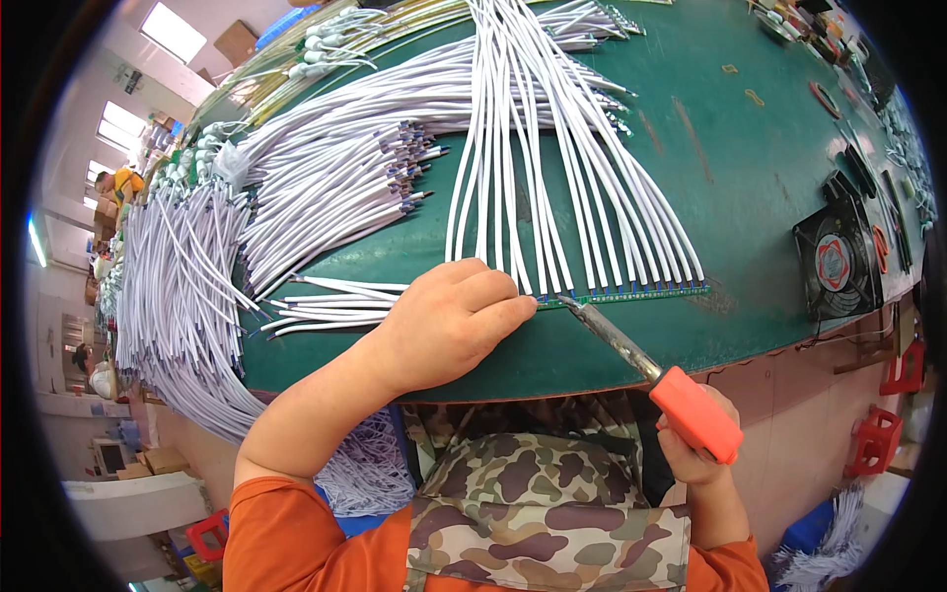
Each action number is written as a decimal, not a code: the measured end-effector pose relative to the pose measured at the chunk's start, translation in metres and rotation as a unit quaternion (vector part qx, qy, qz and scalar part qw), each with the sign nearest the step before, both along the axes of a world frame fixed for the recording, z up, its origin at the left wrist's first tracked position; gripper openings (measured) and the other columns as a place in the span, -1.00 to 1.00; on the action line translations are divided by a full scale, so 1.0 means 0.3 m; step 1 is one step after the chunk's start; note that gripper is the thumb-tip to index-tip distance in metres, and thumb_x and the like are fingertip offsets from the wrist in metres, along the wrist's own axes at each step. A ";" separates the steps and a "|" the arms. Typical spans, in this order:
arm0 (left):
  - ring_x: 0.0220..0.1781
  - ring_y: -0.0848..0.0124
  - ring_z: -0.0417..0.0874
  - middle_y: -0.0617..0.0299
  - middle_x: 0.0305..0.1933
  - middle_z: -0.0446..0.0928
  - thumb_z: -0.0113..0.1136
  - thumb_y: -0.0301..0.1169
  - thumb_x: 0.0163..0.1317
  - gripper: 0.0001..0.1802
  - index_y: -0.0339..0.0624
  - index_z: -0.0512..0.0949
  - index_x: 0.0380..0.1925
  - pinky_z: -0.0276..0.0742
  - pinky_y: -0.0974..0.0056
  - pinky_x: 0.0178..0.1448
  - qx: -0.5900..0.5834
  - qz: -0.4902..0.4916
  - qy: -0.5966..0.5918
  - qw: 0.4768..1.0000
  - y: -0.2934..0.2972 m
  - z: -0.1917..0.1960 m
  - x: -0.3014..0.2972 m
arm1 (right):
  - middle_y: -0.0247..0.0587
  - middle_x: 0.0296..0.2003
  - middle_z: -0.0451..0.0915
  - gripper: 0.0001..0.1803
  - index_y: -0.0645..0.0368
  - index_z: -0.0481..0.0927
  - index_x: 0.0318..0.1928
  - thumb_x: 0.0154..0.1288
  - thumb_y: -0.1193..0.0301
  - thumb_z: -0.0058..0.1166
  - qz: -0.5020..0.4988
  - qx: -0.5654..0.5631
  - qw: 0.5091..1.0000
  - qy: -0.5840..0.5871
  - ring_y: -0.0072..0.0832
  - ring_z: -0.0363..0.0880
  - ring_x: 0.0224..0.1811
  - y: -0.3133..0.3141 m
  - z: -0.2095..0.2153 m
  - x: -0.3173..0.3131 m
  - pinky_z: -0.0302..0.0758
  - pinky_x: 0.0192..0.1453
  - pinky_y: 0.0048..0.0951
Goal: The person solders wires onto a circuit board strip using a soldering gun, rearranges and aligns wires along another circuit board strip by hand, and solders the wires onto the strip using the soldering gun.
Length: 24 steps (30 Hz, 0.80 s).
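Note:
My right hand grips a soldering iron by its red handle. The iron's metal tip touches or hovers just over a narrow green circuit board strip near the table's front edge. A row of white wires fans in from the far side and meets the strip at blue ends. My left hand is closed, thumb and forefinger pinched at the strip's left part, just left of the iron's tip. Several loose white wires run out from under it to the left; its fingers partly hide what they pinch.
Big bundles of white wires lie across the left of the green table, some draping over its edge. A small black fan stands at the right edge. Tools lie behind it. Red stools stand on the floor. Another person is far left.

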<state>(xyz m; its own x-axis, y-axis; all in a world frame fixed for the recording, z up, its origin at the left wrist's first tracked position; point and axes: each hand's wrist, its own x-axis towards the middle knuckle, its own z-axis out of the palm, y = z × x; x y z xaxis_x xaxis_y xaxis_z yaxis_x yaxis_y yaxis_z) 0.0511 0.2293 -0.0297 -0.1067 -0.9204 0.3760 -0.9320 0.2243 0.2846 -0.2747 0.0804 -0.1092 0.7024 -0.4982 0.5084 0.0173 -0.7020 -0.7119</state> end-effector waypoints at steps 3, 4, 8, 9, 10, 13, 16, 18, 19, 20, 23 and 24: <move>-0.21 0.22 0.64 0.22 -0.22 0.60 0.30 -0.54 0.06 -0.67 -0.16 0.67 -0.10 0.57 0.15 -0.13 -0.004 -0.030 -0.031 0.999 -0.015 -0.002 0.006 | -0.14 -0.24 0.67 -0.68 0.25 0.62 -0.12 0.10 0.44 0.32 0.025 -0.012 0.999 0.017 -0.22 0.69 -0.32 -0.022 -0.038 -0.027 0.62 -0.21 -0.26; -0.19 0.22 0.63 0.23 -0.21 0.60 0.29 -0.52 0.07 -0.68 -0.17 0.68 -0.11 0.57 0.15 -0.11 0.005 -0.034 -0.037 0.999 -0.019 -0.002 0.005 | -0.04 -0.07 0.68 -0.48 0.32 0.59 0.09 0.07 0.46 0.34 0.056 -0.026 0.998 0.021 -0.10 0.74 -0.23 -0.029 -0.047 -0.032 0.68 -0.16 -0.19; -0.15 0.23 0.62 0.24 -0.21 0.58 0.27 -0.51 0.07 -0.70 -0.17 0.69 -0.13 0.56 0.15 -0.07 0.033 -0.027 -0.043 0.998 -0.025 -0.003 -0.003 | -0.02 -0.07 0.69 -0.43 0.35 0.55 0.13 0.07 0.47 0.35 0.075 -0.003 0.997 0.014 -0.11 0.74 -0.21 -0.035 -0.042 -0.015 0.68 -0.13 -0.20; -0.15 0.23 0.62 0.24 -0.21 0.58 0.27 -0.51 0.07 -0.70 -0.17 0.69 -0.13 0.56 0.15 -0.07 0.034 -0.028 -0.042 0.998 -0.026 -0.008 -0.004 | -0.01 -0.07 0.69 -0.41 0.35 0.53 0.15 0.07 0.48 0.36 0.079 -0.012 0.997 0.020 -0.11 0.75 -0.21 -0.036 -0.042 -0.014 0.68 -0.11 -0.21; -0.15 0.22 0.61 0.24 -0.22 0.57 0.27 -0.51 0.07 -0.69 -0.17 0.68 -0.13 0.55 0.14 -0.07 0.036 -0.023 -0.040 0.998 -0.025 -0.012 -0.007 | 0.00 -0.06 0.69 -0.38 0.36 0.51 0.17 0.06 0.48 0.36 0.084 -0.021 0.996 0.026 -0.11 0.75 -0.20 -0.034 -0.044 -0.014 0.68 -0.10 -0.21; -0.17 0.21 0.60 0.23 -0.24 0.55 0.27 -0.52 0.06 -0.69 -0.17 0.68 -0.13 0.54 0.14 -0.08 0.039 -0.018 -0.038 0.998 -0.024 -0.016 -0.010 | -0.20 -0.36 0.68 -0.76 0.21 0.68 -0.26 0.24 0.29 0.35 0.006 0.100 0.995 -0.006 -0.33 0.68 -0.33 0.008 -0.037 0.016 0.59 -0.19 -0.33; -0.18 0.21 0.59 0.23 -0.25 0.54 0.28 -0.52 0.05 -0.69 -0.17 0.67 -0.14 0.54 0.14 -0.09 0.040 -0.016 -0.037 0.998 -0.022 -0.016 -0.012 | -0.23 -0.37 0.68 -0.79 0.18 0.69 -0.27 0.24 0.30 0.34 0.021 0.087 0.996 -0.012 -0.31 0.68 -0.32 0.004 -0.023 0.031 0.59 -0.18 -0.32; -0.19 0.21 0.58 0.23 -0.25 0.53 0.28 -0.52 0.04 -0.68 -0.18 0.67 -0.14 0.53 0.14 -0.10 0.040 -0.016 -0.035 0.998 -0.024 -0.017 -0.012 | -0.23 -0.37 0.68 -0.80 0.18 0.69 -0.27 0.24 0.31 0.34 0.021 0.091 0.996 -0.009 -0.30 0.68 -0.32 0.006 -0.021 0.035 0.59 -0.18 -0.32; -0.19 0.21 0.58 0.23 -0.26 0.53 0.29 -0.52 0.03 -0.68 -0.18 0.67 -0.14 0.53 0.13 -0.11 0.041 -0.016 -0.036 0.998 -0.025 -0.018 -0.012 | -0.24 -0.38 0.68 -0.80 0.17 0.68 -0.28 0.24 0.31 0.34 0.021 0.095 0.995 -0.007 -0.29 0.68 -0.32 0.007 -0.020 0.036 0.58 -0.18 -0.32; -0.20 0.21 0.58 0.23 -0.26 0.52 0.29 -0.52 0.02 -0.68 -0.18 0.66 -0.14 0.53 0.13 -0.11 0.041 -0.016 -0.038 0.998 -0.026 -0.018 -0.013 | -0.24 -0.38 0.68 -0.80 0.17 0.68 -0.28 0.24 0.31 0.34 0.021 0.095 0.995 -0.006 -0.29 0.68 -0.32 0.005 -0.017 0.038 0.58 -0.18 -0.32; -0.20 0.20 0.57 0.22 -0.26 0.52 0.30 -0.52 0.01 -0.67 -0.19 0.65 -0.14 0.52 0.13 -0.11 0.043 -0.016 -0.039 0.998 -0.027 -0.018 -0.014 | -0.22 -0.38 0.68 -0.83 0.18 0.68 -0.29 0.21 0.35 0.33 0.038 0.095 0.995 -0.002 -0.29 0.68 -0.32 0.000 -0.007 0.043 0.59 -0.19 -0.33; -0.20 0.20 0.57 0.22 -0.26 0.52 0.30 -0.52 0.01 -0.67 -0.19 0.65 -0.14 0.52 0.13 -0.11 0.043 -0.017 -0.038 0.998 -0.027 -0.019 -0.015 | -0.22 -0.38 0.68 -0.84 0.18 0.68 -0.29 0.20 0.37 0.32 0.037 0.088 0.995 0.000 -0.29 0.68 -0.33 0.000 -0.007 0.043 0.59 -0.21 -0.33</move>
